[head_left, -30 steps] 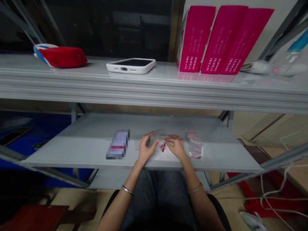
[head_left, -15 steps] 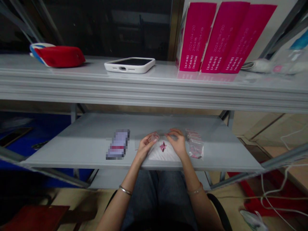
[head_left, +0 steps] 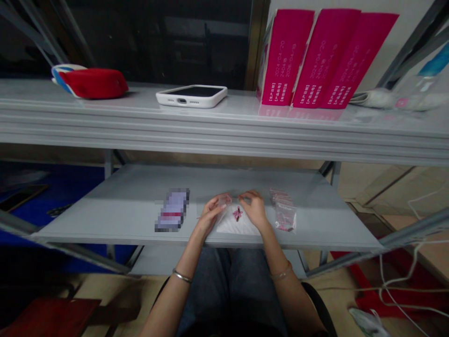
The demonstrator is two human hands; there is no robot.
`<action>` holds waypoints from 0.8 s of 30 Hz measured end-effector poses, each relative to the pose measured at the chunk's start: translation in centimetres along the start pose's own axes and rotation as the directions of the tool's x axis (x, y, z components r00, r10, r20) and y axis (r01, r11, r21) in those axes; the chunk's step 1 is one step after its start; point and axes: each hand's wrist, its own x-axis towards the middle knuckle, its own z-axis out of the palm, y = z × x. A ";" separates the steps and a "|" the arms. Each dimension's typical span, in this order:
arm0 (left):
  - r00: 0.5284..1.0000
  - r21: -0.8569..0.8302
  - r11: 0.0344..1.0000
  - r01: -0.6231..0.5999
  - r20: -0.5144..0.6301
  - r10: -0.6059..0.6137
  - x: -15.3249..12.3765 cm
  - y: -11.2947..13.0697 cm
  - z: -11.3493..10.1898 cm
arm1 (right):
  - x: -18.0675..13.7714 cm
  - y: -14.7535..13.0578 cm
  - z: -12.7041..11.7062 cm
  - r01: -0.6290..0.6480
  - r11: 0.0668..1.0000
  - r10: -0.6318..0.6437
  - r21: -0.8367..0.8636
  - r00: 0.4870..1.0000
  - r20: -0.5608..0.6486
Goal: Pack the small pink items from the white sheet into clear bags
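Both my hands work over the lower grey shelf (head_left: 122, 206). My left hand (head_left: 210, 213) and my right hand (head_left: 254, 208) pinch the two ends of a small clear plastic bag (head_left: 228, 202), held just above the shelf. Beneath the hands lies a white sheet (head_left: 234, 225) with a small pink piece (head_left: 237, 214) on it. A pile of clear bags with pink contents (head_left: 285, 214) sits just right of my right hand. A blurred small packet (head_left: 171, 210) lies left of my left hand.
The upper shelf (head_left: 224, 128) holds a red pouch (head_left: 91, 83), a white-cased phone (head_left: 191, 96), three magenta boxes (head_left: 317, 58) and a clear bottle (head_left: 414, 93). White cables (head_left: 396, 276) trail on the floor at right. Metal shelf struts cross both sides.
My hands have lifted from lying flat on the white sheet. They now pinch the small clear bag between them, slightly farther back on the shelf.
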 end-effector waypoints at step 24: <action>0.999 -0.002 1.000 0.031 0.026 -0.031 0.2 -0.5 -0.3 | 0.6 -3.3 -0.9 0.082 0.955 -0.051 0.286 0.992 -0.115</action>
